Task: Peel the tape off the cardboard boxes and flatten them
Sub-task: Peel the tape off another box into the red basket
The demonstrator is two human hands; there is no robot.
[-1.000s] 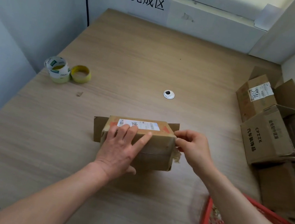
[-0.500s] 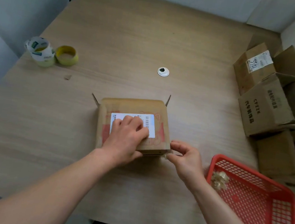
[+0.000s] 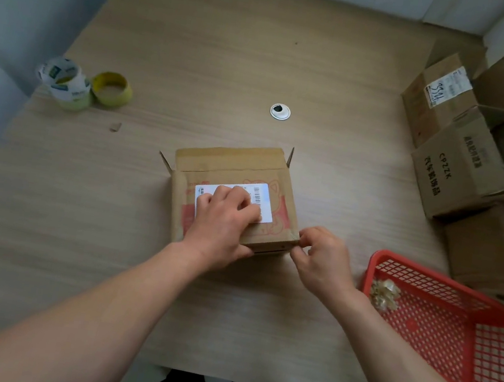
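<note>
Cardboard box [image 3: 282, 209] sits at the middle of the wooden tabletop [image 3: 198, 54], close to the near edge, with its far flaps open and the two small side flaps standing up. A white shipping label [image 3: 262, 192] is stuck to its top face.

In the head view, the left hand [image 3: 224, 219] lies on top of the box, fingers bent down onto the label and thumb hooked over the near edge, holding it. The right hand [image 3: 322, 259] is at the box's near right corner, thumb and forefinger drawn together in a pinch right at the corner. Whether a strip of tape lies between the tips is too small to tell.

A red plastic basket [image 3: 368, 272] stands just right of that hand, holding a crumpled wad of tape [image 3: 385, 293]. More cardboard boxes [image 3: 461, 168] are piled along the right side. Two tape rolls [image 3: 74, 86] stand at the far left, touching each other, with a small scrap [image 3: 115, 127] near them. A round white grommet [image 3: 280, 111] is set into the tabletop beyond the box.
</note>
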